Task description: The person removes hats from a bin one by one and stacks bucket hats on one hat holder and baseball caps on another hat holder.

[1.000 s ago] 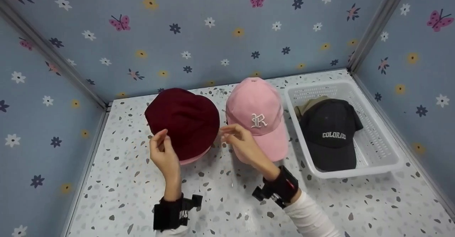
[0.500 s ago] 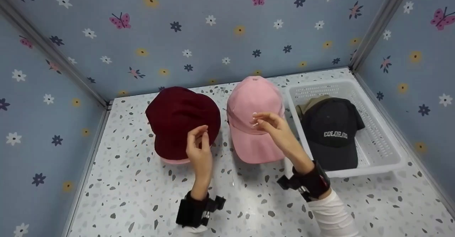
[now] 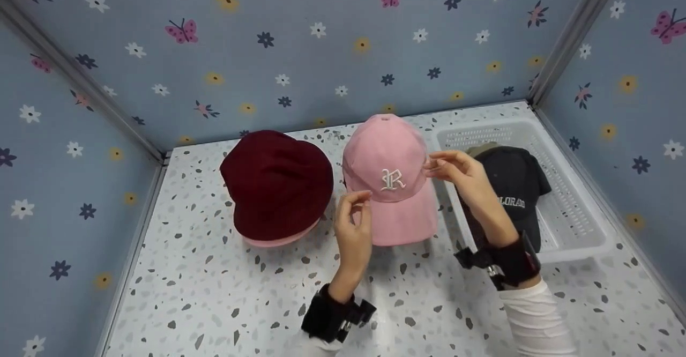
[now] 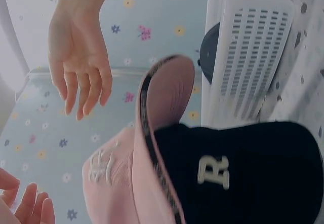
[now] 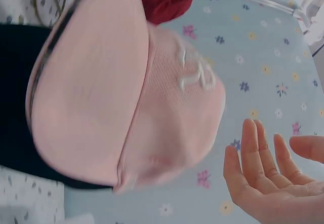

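Observation:
A pink baseball cap [image 3: 388,153] with a white embroidered letter stands between my two hands. It sits on top of a black cap [image 4: 268,171] with a pale R, which shows in both wrist views. My left hand [image 3: 353,236] hovers at the left of the pink brim, fingers loosely bent and holding nothing. At the cap's right side, over the basket's near-left edge, is my right hand [image 3: 471,185], its fingers relaxed and spread in the right wrist view. Both wrist views show the hands apart from the cap's fabric.
To the left a maroon cap [image 3: 278,185] lies over a pink one [image 3: 281,239]. On the right a white perforated basket [image 3: 576,255] holds a black COLORADO cap [image 3: 517,177] and an olive one behind it. Flower-patterned panels [image 3: 343,46] enclose the speckled table [image 3: 214,303].
Both hands have moved right: the left from the maroon cap to the pink cap, the right from between the two caps, past the pink cap's front, to its right side. The caps stay in place.

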A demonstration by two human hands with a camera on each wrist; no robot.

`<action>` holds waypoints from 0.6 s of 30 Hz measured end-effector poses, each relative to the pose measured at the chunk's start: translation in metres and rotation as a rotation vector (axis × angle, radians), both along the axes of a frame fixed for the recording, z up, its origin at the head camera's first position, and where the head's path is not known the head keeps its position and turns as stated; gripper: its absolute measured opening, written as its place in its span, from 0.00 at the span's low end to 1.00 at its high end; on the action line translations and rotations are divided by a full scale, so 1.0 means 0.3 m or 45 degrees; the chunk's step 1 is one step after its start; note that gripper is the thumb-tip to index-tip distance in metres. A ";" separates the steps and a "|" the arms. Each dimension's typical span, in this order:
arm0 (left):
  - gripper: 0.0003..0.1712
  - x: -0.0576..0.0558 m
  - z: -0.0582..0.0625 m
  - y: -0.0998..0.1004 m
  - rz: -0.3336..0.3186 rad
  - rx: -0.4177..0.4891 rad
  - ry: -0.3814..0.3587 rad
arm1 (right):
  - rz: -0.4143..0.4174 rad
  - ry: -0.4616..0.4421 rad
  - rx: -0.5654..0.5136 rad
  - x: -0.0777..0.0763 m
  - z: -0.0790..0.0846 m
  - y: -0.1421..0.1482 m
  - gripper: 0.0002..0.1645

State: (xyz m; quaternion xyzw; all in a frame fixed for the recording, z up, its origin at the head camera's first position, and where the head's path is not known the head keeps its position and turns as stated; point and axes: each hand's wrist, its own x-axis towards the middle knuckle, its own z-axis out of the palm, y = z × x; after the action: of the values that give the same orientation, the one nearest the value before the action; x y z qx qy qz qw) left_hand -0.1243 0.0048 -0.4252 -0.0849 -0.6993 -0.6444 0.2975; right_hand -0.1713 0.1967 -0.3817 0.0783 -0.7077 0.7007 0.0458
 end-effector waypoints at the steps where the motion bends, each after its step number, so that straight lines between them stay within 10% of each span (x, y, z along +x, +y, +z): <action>1: 0.08 0.001 -0.001 0.016 -0.014 -0.007 0.003 | -0.012 -0.003 0.024 -0.005 0.000 0.018 0.14; 10: 0.08 0.012 -0.014 0.151 -0.203 -0.049 -0.058 | 0.030 0.034 -0.007 -0.075 -0.032 0.161 0.18; 18: 0.08 0.016 -0.057 0.261 -0.333 -0.135 -0.076 | 0.035 -0.047 0.009 -0.341 -0.363 0.418 0.19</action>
State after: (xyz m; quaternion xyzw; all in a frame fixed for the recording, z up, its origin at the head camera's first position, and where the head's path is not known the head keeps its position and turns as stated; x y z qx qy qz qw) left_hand -0.1195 0.0831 -0.4424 -0.1715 -0.7238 -0.6421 0.1853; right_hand -0.2736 0.3223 -0.4906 0.0751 -0.7097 0.7001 0.0228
